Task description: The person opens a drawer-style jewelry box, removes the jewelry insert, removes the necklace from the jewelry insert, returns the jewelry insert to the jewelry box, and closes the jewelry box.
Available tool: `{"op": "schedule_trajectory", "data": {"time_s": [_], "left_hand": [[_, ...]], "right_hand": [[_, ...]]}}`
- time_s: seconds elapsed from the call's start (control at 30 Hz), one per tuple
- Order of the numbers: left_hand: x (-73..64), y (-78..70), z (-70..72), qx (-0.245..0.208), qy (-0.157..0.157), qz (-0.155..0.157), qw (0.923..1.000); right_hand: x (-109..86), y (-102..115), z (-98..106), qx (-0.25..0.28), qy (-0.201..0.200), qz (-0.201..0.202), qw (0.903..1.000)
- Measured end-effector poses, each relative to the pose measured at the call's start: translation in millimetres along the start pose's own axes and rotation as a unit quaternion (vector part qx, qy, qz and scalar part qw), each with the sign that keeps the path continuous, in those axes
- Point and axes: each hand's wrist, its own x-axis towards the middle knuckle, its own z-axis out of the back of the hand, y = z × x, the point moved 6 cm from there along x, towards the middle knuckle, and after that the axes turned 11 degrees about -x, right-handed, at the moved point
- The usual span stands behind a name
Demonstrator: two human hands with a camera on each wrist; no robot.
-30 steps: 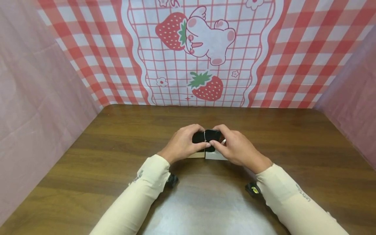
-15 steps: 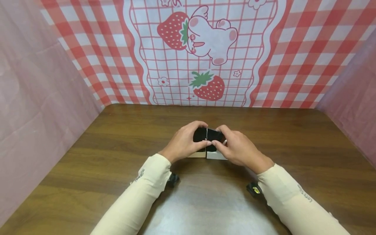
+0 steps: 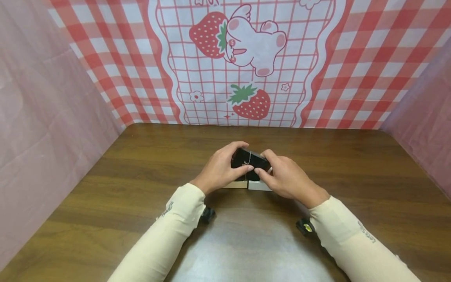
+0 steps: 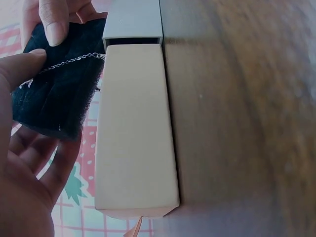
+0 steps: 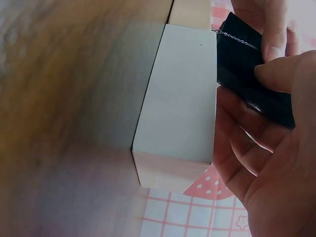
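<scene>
A black, soft-faced jewelry pad [image 3: 239,158] is held between both hands over a small box in the head view. Round its middle runs a thin silver chain [image 4: 69,61]. My left hand [image 3: 218,166] grips the pad's left end, thumb on its near face. The right end is pinched by my right hand [image 3: 285,176], whose thumb tip lies close to the left one. The pad is tilted, its left end higher. Below it, the box shows a cream section [image 4: 136,133] on the left and a pale grey section [image 5: 177,94] on the right, with a narrow dark gap between them.
The box rests on a brown wooden table [image 3: 148,176]. Behind the table hangs a red-and-white checked cloth [image 3: 373,66] with strawberry prints, and pink cloth [image 3: 42,125] closes off the sides. Both wrists carry small black cameras [image 3: 208,215].
The left hand has risen slightly, lifting the pad's left end so it tilts more. The chain round the pad shows more loosely now. The box stays in place.
</scene>
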Motion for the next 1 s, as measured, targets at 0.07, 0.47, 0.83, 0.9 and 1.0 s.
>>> {"op": "schedule_trajectory", "data": {"time_s": [0.07,0.47,0.83,0.9,1.0], "left_hand": [[-0.1,-0.5,0.7,-0.007,-0.007,-0.006,0.9999],[0.1,-1.9,5.3,-0.024,-0.037,-0.049,0.9978],[-1.5,-1.6,9.4,-0.057,-0.069,-0.04,0.9952],[-1.6,-1.4,9.9,-0.057,-0.073,-0.044,0.9948],[-1.6,-2.1,10.7,-0.054,-0.081,-0.053,0.9939]], "right_hand": [[-0.3,-1,-1,0.0,-0.002,-0.001,1.0],[0.8,-1,0,0.005,0.012,-0.008,0.9999],[0.9,-1,-2,0.018,0.024,-0.021,0.9993],[0.9,-2,-2,0.02,0.027,-0.023,0.9992],[0.9,-2,-3,0.022,0.029,-0.026,0.999]]}}
